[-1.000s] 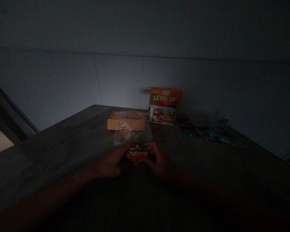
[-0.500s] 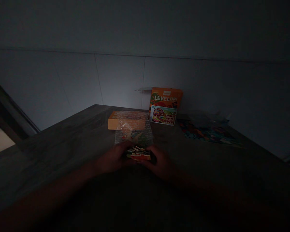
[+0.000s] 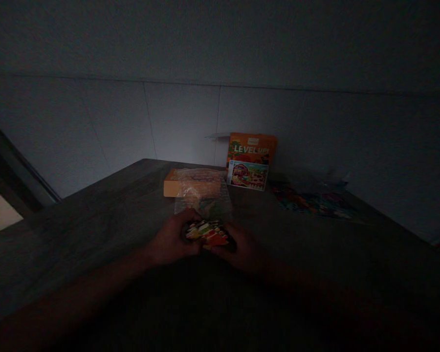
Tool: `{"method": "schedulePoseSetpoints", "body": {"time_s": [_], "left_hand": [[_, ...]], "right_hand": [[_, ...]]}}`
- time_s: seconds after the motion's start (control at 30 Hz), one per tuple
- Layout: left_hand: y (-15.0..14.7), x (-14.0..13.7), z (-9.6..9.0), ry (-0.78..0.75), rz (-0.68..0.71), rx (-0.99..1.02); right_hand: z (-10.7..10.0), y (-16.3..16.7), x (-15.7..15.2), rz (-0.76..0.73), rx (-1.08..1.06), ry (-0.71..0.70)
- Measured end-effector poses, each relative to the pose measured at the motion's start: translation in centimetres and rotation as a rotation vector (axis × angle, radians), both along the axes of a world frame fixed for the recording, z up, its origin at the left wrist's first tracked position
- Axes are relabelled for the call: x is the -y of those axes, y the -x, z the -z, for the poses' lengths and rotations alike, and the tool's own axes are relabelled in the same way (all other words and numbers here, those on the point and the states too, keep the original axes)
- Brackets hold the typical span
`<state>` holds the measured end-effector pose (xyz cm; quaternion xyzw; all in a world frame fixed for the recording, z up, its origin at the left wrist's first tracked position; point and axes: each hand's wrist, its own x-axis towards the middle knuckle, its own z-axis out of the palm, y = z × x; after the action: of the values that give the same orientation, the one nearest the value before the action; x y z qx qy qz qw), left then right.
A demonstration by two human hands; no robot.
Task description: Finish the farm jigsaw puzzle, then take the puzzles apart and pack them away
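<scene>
A bunched stack of colourful puzzle pieces [image 3: 208, 233] sits between my two hands, showing red, green and pale edges. My left hand [image 3: 175, 238] is closed around its left side, thumb toward me. From the right, my right hand [image 3: 241, 246] grips the same stack, thumb along the near edge. Just beyond them a clear plastic bag [image 3: 205, 195] lies on the table, partly over an orange box [image 3: 171, 188]. Dim light hides the single pieces' outlines and the undersides of both hands.
An orange "LEVEL UP!" box [image 3: 253, 146] stands against the wall, with a farm picture card [image 3: 247, 175] leaning on it. Farther right, a dark multicoloured sheet [image 3: 315, 203] lies under crumpled clear plastic [image 3: 326, 182]. The grey table [image 3: 106, 210] meets the wall behind.
The stack has tilted and spread in my hands, so more coloured faces show. My left hand has risen slightly. Boxes, bag and card stay where they were.
</scene>
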<state>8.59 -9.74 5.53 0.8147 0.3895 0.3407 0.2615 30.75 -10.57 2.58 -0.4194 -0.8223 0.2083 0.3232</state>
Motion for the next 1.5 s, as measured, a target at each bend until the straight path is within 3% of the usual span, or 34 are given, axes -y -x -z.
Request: {"method": "schedulePoseSetpoints", "body": {"time_s": [0.1,0.5,0.97,1.13,1.5], "left_hand": [[0.1,0.1,-0.3,-0.017,0.041,0.062],[0.0,0.1,0.4,-0.016,0.202,-0.178],[-0.3,-0.4,0.6,0.071,0.016,-0.091],[-0.3,-0.5,1.1,0.144,0.031,-0.116],[-0.4,0.0,2.0,-0.117,0.099,-0.265]], "right_hand": [[0.3,-0.1,-0.1,-0.062,0.002,-0.023],[0.5,-0.2,-0.3,-0.101,-0.011,-0.02],[0.5,-0.2,-0.2,-0.013,-0.047,-0.097],[0.8,-0.2,-0.4,-0.001,-0.044,-0.033],[0.2,0.1,0.3,-0.04,0.13,-0.127]]}}
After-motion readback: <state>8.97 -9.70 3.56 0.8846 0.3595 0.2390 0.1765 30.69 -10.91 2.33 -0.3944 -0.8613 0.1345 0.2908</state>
